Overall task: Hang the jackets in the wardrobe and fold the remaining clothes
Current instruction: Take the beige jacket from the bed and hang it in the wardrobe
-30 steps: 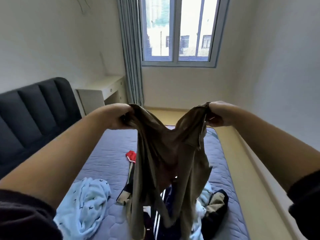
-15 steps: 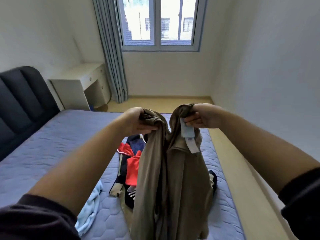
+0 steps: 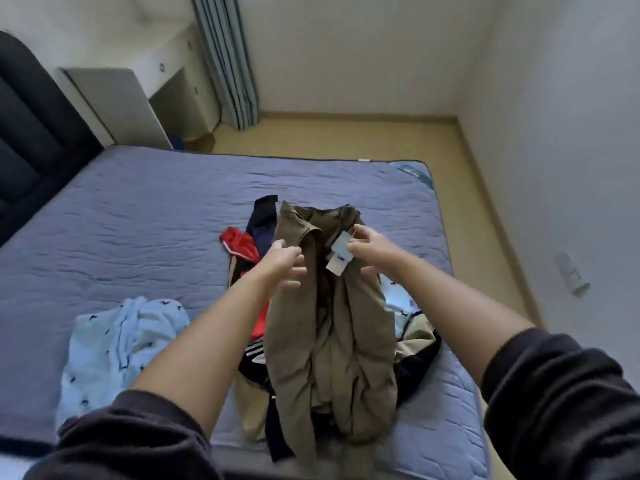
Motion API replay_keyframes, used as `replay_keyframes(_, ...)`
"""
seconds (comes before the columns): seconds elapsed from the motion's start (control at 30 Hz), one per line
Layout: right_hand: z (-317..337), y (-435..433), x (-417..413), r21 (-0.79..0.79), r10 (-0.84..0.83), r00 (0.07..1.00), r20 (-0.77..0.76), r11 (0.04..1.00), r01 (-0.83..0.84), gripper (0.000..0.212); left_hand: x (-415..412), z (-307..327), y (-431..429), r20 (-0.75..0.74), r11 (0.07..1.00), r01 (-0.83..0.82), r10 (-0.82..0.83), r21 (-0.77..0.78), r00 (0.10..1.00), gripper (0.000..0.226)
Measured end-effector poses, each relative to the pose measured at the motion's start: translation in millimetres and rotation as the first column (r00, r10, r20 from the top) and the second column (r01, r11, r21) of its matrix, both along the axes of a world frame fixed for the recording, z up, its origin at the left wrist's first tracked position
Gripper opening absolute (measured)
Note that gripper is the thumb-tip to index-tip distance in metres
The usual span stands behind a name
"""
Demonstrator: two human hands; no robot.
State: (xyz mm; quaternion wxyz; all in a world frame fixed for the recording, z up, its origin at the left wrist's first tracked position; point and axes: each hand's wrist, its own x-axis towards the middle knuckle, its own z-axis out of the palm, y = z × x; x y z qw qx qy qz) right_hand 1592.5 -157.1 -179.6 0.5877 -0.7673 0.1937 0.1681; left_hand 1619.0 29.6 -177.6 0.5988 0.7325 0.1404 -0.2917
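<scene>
A khaki-olive garment lies lengthwise on a heap of clothes on the blue quilted bed, its collar end pointing away from me. My left hand pinches the garment's left edge near the collar. At the collar my right hand grips the cloth beside two sewn-in labels. Under the garment lie a red piece, a navy piece with white stripes and a beige and black piece. A light blue patterned garment lies crumpled at the near left.
A dark padded headboard stands at the left. Behind the bed are a white desk, a grey-blue curtain and a strip of wooden floor. A white wall runs close along the bed's right side.
The khaki garment hung spread between my raised hands; my hands came together and lowered it onto the clothes heap. My view has tilted down toward the bed.
</scene>
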Motion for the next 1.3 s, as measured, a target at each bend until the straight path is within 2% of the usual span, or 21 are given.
replay_keyframes(0.2, -142.0, 0.8, -24.2, -0.033, 0.082, 0.959, -0.27, 0.995, -0.094, 0.046, -38.7, -136.4, 14.3, -0.243, 0.986, 0.104, -0.069, 0.133, 0.968, 0.021)
replay_keyframes(0.27, -178.5, 5.4, -43.1, -0.029, 0.096, 0.939, -0.329, 0.993, -0.112, 0.04, -58.2, -163.8, 16.1, -0.296, 0.98, 0.124, -0.073, 0.157, 0.952, 0.013)
replay_keyframes(0.47, -315.7, 14.0, -112.5, -0.041, 0.145, 0.863, -0.483, 0.981, -0.188, 0.037, -115.8, -277.7, 18.6, -0.43, 0.963, 0.186, -0.085, 0.198, 0.899, 0.012)
replay_keyframes(0.6, -382.9, 20.0, -144.6, -0.105, 0.058, 0.847, -0.529, 0.986, -0.133, 0.038, -123.7, -340.2, 19.1, -0.422, 0.955, 0.175, -0.061, 0.239, 0.905, 0.012)
replay_keyframes(0.7, -414.6, 28.6, -152.6, -0.19, -0.05, 0.872, -0.487, 0.981, -0.05, 0.06, -114.6, -374.0, 13.3, -0.356, 0.96, 0.134, -0.039, 0.246, 0.934, 0.007)
replay_keyframes(0.73, -422.4, 32.7, -152.6, -0.189, -0.075, 0.878, -0.473, 0.982, -0.018, 0.061, -110.3, -382.3, 9.0, -0.329, 0.966, 0.121, -0.04, 0.228, 0.944, 0.004)
replay_keyframes(0.8, -434.8, 43.3, -149.7, -0.196, -0.094, 0.885, -0.455, 0.981, 0.004, 0.043, -100.6, -396.3, -2.1, -0.271, 0.976, 0.107, -0.052, 0.192, 0.961, 0.013)
replay_keyframes(0.87, -439.1, 54.1, -148.1, -0.224, -0.107, 0.887, -0.449, 0.975, 0.005, 0.021, -92.4, -402.8, -15.9, -0.185, 0.959, 0.16, -0.117, 0.234, 0.976, 0.014)
replay_keyframes(0.93, -436.6, 60.0, -150.0, -0.218, -0.174, 0.879, -0.445, 0.973, 0.083, 0.018, -90.0, -401.7, -27.9, -0.067, 0.903, 0.238, -0.23, 0.356, 0.971, 0.025)
replay_keyframes(1.0, -427.5, 54.8, -154.2, -0.23, -0.273, 0.86, -0.431, 0.955, 0.188, 0.021, -92.0, -392.5, -33.6, 0.055, 0.868, 0.239, -0.29, 0.436, 0.955, 0.033)
replay_keyframes(1.07, -415.9, 40.1, -159.6, -0.254, -0.387, 0.829, -0.404, 0.918, 0.305, 0.02, -95.1, -380.3, -31.4, 0.146, 0.896, 0.168, -0.247, 0.41, 0.958, 0.034)
replay_keyframes(1.17, -395.7, 16.5, -164.2, -0.246, -0.52, 0.771, -0.368, 0.854, 0.458, 0.021, -96.2, -359.4, -17.9, 0.246, 0.936, -0.072, -0.016, 0.344, 0.969, 0.031)
replay_keyframes(1.23, -380.9, 6.7, -164.8, -0.239, -0.562, 0.754, -0.34, 0.827, 0.509, 0.024, -97.4, -342.7, -5.9, 0.362, 0.893, -0.212, 0.06, 0.397, 0.93, 0.028)
replay_keyframes(1.3, -367.1, 3.7, -163.8, -0.235, -0.572, 0.754, -0.322, 0.82, 0.522, 0.027, -99.6, -325.8, 7.3, 0.46, 0.828, -0.265, 0.01, 0.493, 0.888, 0.025)
